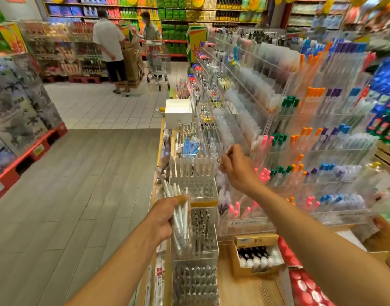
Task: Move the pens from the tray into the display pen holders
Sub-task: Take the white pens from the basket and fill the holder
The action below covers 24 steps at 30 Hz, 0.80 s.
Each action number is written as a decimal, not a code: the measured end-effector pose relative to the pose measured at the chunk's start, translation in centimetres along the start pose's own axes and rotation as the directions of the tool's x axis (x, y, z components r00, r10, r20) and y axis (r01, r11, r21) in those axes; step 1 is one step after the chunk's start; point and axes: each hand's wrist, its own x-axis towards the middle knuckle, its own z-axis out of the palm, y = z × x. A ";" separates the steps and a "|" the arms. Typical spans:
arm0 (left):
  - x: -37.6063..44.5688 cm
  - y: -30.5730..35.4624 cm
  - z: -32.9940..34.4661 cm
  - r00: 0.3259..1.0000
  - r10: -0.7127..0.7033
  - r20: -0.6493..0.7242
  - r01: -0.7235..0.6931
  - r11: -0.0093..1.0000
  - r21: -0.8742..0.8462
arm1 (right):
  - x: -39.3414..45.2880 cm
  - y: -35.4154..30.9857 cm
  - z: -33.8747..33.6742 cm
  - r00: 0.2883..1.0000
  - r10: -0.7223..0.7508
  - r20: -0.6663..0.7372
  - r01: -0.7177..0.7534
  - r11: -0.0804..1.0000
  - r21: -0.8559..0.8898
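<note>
**Pens in both hands at the display counter**

We see the left hand (165,219) closed around a bundle of white pens (178,215), held above the near-left edge of the wooden counter (244,290). The bundle tilts, its upper ends fanning up and to the left, its lower ends dipping toward a clear acrylic pen holder (195,246) that stands at the counter's left edge and already holds dark-tipped pens.

The right hand (237,167) reaches farther along the counter, fingers pinched on a single clear pen (225,152), which points up and to the right. It hovers just beside a row of white pens standing in the white-slotted holder (193,167), also at the left edge. Motion blur keeps us from telling whether the pen touches anything there.

An open cardboard box (257,255) of black-and-white capped pens sits on the counter near the front edge, right of the acrylic holder. Behind it rise tiered clear racks (311,138) of pink, green, orange, purple and blue capped pens. We cannot make out a tray with certainty. Two shoppers (111,45) stand with a trolley (157,62) far down the aisle.
</note>
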 end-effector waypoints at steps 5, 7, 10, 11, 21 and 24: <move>1.3 0.9 -0.2 1.000 -0.011 0.000 0.011 1.000 -0.029 | 0.6 -0.4 0.4 0.999 -0.034 -0.010 0.033 0.997 -0.064; 1.7 1.1 -0.2 1.000 -0.018 0.003 0.018 0.999 -0.044 | 0.5 -0.5 0.3 0.999 -0.033 0.032 0.035 0.995 -0.091; 1.8 1.4 0.0 1.000 -0.018 -0.003 0.018 0.999 -0.041 | 0.2 0.0 0.7 0.995 -0.035 0.094 0.052 0.983 -0.175; 1.8 1.5 0.1 1.000 -0.018 -0.008 0.017 0.999 -0.043 | 0.1 0.3 0.9 0.993 -0.035 0.112 0.058 0.977 -0.203; 1.1 2.0 0.9 1.000 -0.004 -0.021 0.004 1.000 -0.029 | 0.3 1.5 2.3 0.990 -0.004 0.143 0.044 0.958 -0.282; 1.2 1.9 1.4 1.000 -0.004 -0.023 0.004 1.000 -0.025 | 0.5 1.4 2.1 0.987 -0.004 0.159 0.056 0.945 -0.322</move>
